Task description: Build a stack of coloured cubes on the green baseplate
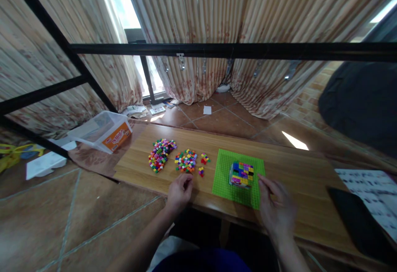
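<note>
A cube-shaped stack of multicoloured toy bricks [242, 174] stands on a bright green baseplate [223, 160]. Just right of the stack, over the plate's right edge, is my right hand [277, 206], slightly blurred. Its fingertips come together in a pinch; whatever is between them is too small to make out. My left hand [180, 191] is curled closed near the table's front edge, below a pile of small loose bricks [186, 160]. What it holds, if anything, is hidden. Two small brick clusters [204, 158] lie between that pile and the baseplate.
A bigger loose-brick pile [159, 154] lies farther left on the wooden table [297, 172]. Beyond the left end stands a clear plastic bin [102, 129] with an orange label. A black flat object [356, 218] and a printed sheet [372, 193] are at the right.
</note>
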The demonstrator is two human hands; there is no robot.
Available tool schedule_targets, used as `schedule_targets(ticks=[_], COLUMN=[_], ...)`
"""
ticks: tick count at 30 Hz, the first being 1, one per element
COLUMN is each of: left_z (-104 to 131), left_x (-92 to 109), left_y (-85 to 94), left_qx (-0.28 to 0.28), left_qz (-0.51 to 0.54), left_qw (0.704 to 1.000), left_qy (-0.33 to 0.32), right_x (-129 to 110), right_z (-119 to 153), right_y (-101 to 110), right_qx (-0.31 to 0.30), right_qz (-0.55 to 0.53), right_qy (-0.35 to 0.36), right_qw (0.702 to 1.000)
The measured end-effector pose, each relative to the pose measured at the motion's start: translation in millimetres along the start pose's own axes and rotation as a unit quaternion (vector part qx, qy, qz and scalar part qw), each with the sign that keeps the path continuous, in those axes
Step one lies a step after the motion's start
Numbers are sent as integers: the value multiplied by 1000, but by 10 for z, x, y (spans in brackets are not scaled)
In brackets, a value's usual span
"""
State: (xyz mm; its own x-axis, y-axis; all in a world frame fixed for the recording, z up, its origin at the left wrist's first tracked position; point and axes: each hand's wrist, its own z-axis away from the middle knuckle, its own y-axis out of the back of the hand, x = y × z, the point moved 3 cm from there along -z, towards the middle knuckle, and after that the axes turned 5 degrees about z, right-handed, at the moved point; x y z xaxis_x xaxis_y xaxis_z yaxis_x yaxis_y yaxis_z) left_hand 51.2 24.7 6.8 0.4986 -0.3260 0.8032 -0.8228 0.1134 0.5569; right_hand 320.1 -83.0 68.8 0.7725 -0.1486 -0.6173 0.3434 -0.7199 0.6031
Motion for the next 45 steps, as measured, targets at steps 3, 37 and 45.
schedule_targets(ticks=[3, 37, 45], left_z=[-6, -203, -214], left_x=[-19, -141, -154], left_y=[-12, 233, 247], left_qx=[0, -20, -24], left_qz=[1, -71, -70], left_qw=[1000, 990, 991], left_qy=[5, -118, -113], right_x=[-139, -824, -575], right_z=[129, 427, 459], right_y=[6, -1214, -537], right_qx=[-12, -200, -180], right_qz=[-25, 37, -94], right_qy=[10, 124, 2], right_qw=[1000, 971, 979])
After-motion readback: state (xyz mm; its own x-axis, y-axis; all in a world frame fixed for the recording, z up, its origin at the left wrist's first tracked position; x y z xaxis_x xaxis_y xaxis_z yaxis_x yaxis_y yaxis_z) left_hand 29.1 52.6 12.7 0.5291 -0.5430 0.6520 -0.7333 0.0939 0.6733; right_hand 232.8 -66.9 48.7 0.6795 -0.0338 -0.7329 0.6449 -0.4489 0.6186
